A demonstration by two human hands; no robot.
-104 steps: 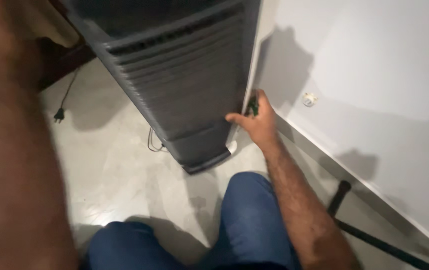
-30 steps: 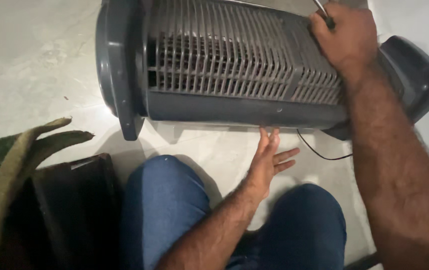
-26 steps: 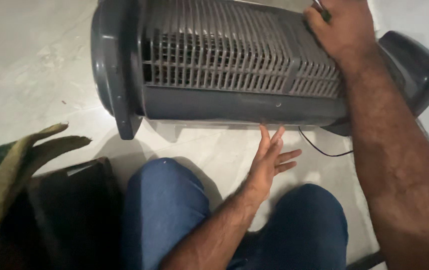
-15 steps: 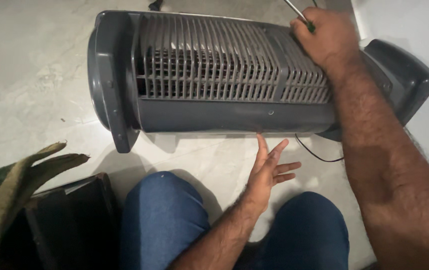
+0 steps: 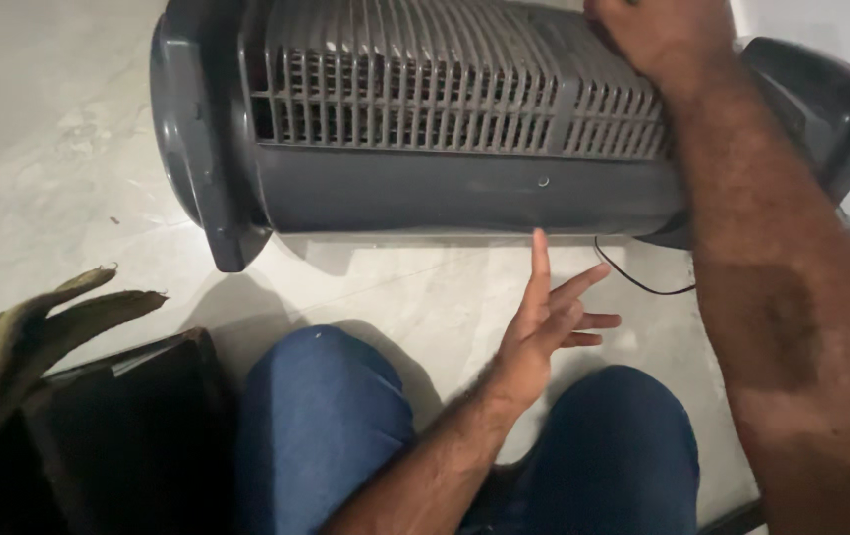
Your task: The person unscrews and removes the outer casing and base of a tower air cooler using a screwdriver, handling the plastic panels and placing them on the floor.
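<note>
Fan (image 5: pixel 464 188): dark grey tower unit, lying on its side across far part of floor (image 5: pixel 38 178), long axis running left-right; slatted grille facing up and toward camera, smooth grey band below grille w/ small screw hole.
Fan ends: rounded cap at left end, resting on floor; wider base (image 5: pixel 821 99) at right end, close to wall.
Right hand (image 5: pixel 658 35): on top of fan at right end of grille, near base; fingers curled down, looks clenched, but whether anything is inside the fist cannot be told; forearm fills right side of view.
Left hand (image 5: pixel 544 327): released, grasping nothing; fingers spread, index pointing up, tip touching or just short of fan's lower edge, below screw hole; palm above floor between knees.
Cord (image 5: pixel 633 282): thin black, looping out from under fan near base onto floor.
Knees: blue jeans (image 5: pixel 326 426), near edge of floor, either side of left forearm.
Near-left corner: dark box-like thing (image 5: pixel 117 436), olive-green cloth (image 5: pixel 8 347) draped over it.
Floor: pale, glossy tiles.
</note>
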